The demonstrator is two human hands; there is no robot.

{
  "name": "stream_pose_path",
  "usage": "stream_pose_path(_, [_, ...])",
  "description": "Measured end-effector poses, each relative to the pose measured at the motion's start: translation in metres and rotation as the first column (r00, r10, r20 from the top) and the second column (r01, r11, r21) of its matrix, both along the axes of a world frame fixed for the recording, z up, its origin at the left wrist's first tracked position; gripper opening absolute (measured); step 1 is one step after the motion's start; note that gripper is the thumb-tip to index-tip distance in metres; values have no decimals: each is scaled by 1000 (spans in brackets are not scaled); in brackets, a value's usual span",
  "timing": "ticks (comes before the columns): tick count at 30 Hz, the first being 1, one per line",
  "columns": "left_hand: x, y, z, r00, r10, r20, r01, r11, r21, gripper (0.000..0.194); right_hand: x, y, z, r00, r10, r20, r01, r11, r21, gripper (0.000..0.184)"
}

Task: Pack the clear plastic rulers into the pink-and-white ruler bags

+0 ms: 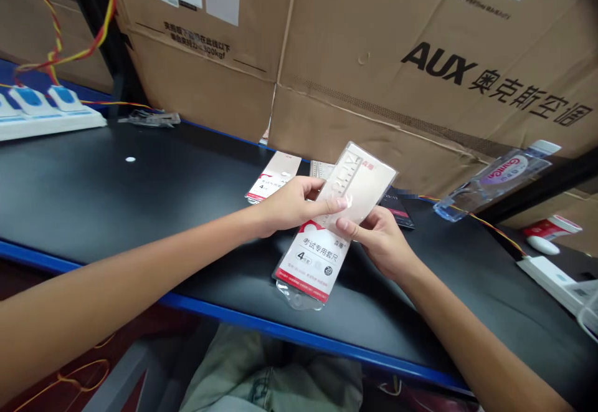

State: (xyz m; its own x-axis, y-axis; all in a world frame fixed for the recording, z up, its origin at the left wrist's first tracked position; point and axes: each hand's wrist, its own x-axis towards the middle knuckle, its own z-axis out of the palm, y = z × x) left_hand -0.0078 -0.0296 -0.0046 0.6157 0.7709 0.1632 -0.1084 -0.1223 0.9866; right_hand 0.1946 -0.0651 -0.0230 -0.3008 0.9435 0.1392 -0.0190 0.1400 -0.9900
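Both my hands hold a ruler set packet (322, 251), a clear sleeve with a pale card, red printing and a see-through ruler inside. It tilts above the dark table, its hanging tab toward me. My left hand (294, 206) grips the left edge, thumb across the front. On the right edge, my right hand (380, 237) pinches it with the thumb on top and fingers behind. Beyond my left hand lies a similar packet (280, 172). A dark flat packet (397, 206) is partly hidden behind my right hand. Another ruler-like piece (321, 169) shows behind the held packet.
A large cardboard box (346, 88) stands along the table's back. At left are a power strip (51, 116), crumpled clear plastic (149, 118) and a small white disc (130, 159). A clear plastic container (499, 178) and a white strip (551, 281) are at right.
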Motion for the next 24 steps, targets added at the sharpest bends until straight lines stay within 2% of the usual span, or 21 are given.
stream_pose_path(4, [-1, -5, 6, 996, -52, -77, 56, 997, 57, 35, 3, 1, 3, 999, -30, -24, 30, 999, 11, 30])
stream_pose_path(8, [-3, -3, 5, 991, -101, -86, 107, 991, 77, 29, 4, 1, 5, 998, -59, -9, 59, 998, 12, 33])
stream_pose_path(15, [-5, 0, 4, 991, -110, -77, 113, 993, 25, 28, 3, 0, 5, 999, -48, -24, 47, 999, -11, 35])
stream_pose_path(24, [-4, 0, 4, 988, -110, -110, 117, 991, 58, 33, 1, -3, 11, 999, -17, -32, 18, 1000, 12, 36])
